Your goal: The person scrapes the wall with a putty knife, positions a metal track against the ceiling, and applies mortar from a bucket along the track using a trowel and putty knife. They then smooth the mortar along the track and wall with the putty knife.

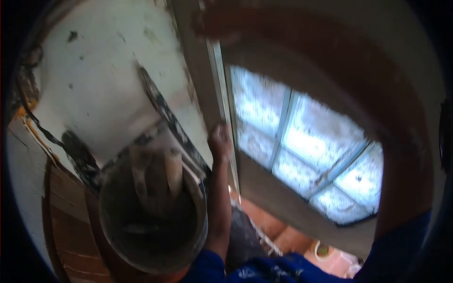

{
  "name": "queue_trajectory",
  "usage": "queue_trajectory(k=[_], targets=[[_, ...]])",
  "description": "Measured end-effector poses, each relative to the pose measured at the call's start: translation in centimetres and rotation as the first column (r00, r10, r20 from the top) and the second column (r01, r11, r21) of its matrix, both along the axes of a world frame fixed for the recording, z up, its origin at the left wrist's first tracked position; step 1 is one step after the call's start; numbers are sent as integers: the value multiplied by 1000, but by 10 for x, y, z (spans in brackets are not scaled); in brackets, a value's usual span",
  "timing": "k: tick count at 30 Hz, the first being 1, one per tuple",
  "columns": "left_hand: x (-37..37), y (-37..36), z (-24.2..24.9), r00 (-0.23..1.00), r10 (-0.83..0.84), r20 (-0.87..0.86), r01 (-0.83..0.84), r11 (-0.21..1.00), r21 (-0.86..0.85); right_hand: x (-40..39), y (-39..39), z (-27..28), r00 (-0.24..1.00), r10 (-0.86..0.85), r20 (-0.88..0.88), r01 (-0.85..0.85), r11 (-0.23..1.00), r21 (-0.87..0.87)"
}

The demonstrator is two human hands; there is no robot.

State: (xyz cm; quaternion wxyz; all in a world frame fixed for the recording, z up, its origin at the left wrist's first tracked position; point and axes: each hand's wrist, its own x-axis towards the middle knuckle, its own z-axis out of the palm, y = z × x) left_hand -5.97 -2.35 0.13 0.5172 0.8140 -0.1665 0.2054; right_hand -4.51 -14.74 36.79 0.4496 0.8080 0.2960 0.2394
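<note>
A long, thin, pale straightedge stands nearly upright along the edge of the grey plastered wall beside the window. Lower down, my left hand is closed around it, fingers curled. Near the top of the view my right hand grips its upper part; that hand is dark and somewhat blurred. My right arm arches across the window's right side. Below and left of my left hand is a round bucket with dark grey mix inside. Tool handles stick up from it, and their lower ends are hidden.
A window with several bright panes is set in the grey wall at right. Behind the bucket a dark, splattered bar leans across a white surface. Cables hang at left. Orange-brown flooring shows below, with a round container.
</note>
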Motion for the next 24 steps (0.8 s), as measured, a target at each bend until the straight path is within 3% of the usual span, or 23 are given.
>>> queue_trajectory(k=[1, 2, 3, 4, 7, 10, 11, 12, 15, 16, 18, 20, 22, 24], targets=[[21, -5, -32, 996, -33, 79, 42, 993, -107, 5, -3, -3, 994, 88, 64, -89, 996, 14], [17, -6, -35, 992, -46, 116, 66, 983, -171, 8, -5, -8, 981, 165, 105, -167, 986, 15], [9, -4, -35, 994, -86, 69, 98, 973, -207, -23, 10, -3, 994, 89, 67, -89, 996, -5], [2, -1, -33, 992, -36, 123, 49, 994, -99, -41, 19, -2, 999, 29, 38, -29, 1000, -4], [-11, -3, -51, 980, 14, 200, 14, 990, -141, -71, 38, -3, 993, -108, -42, 109, 993, 44], [-17, -6, -76, 980, 11, 196, 23, 986, -167, -100, 43, -9, 997, -71, 32, 68, 994, 88], [-25, -6, -85, 979, 20, 202, 15, 986, -168, -91, 34, -14, 981, 52, 189, -86, 980, 178], [-44, -3, -75, 984, -8, 179, 39, 985, -166, -104, 35, -22, 973, 56, 225, -125, 945, 303], [-86, -1, -65, 985, -7, 171, 37, 984, -176, -174, 46, -27, 905, 125, 406, -350, 762, 545], [-96, -1, -67, 979, -11, 204, 46, 984, -172, -187, 41, -36, 748, 222, 625, -584, 668, 462], [-124, 2, -68, 975, -13, 221, 50, 986, -160, -236, 36, -82, 819, -8, 573, -499, 482, 720], [-152, 2, -71, 964, -62, 259, 112, 977, -180, -279, 46, -109, 679, 58, 732, -715, 277, 642], [-184, 5, -68, 954, -174, 245, 220, 959, -176, -307, 44, -160, 832, 39, 554, -549, -92, 831], [-211, 3, -79, 934, -273, 228, 309, 941, -138, -326, 39, -201, 914, 81, 397, -358, -296, 885]])
